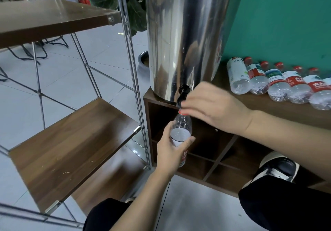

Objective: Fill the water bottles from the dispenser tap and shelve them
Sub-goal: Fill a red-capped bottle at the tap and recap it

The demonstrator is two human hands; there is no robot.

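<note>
A steel water dispenser (pixel 186 37) stands on a wooden cabinet (pixel 268 109), with its black tap (pixel 182 94) at the bottom front. My left hand (pixel 172 150) grips a clear plastic bottle (pixel 181 128) upright right under the tap; the bottle has a red ring at its neck and a red and white label. My right hand (pixel 213 107) is at the tap, its fingers curled around the tap's lower end just above the bottle's mouth. Several capped bottles (pixel 279 84) lie side by side on the cabinet top at the right.
A metal-framed rack with brown wooden shelves stands to the left: an upper shelf (pixel 53 19), a middle shelf (pixel 71 144) and a lower one (pixel 111 177). The cabinet has open cubbies (pixel 211 152) below. My knees and a shoe (pixel 279 166) are near the floor.
</note>
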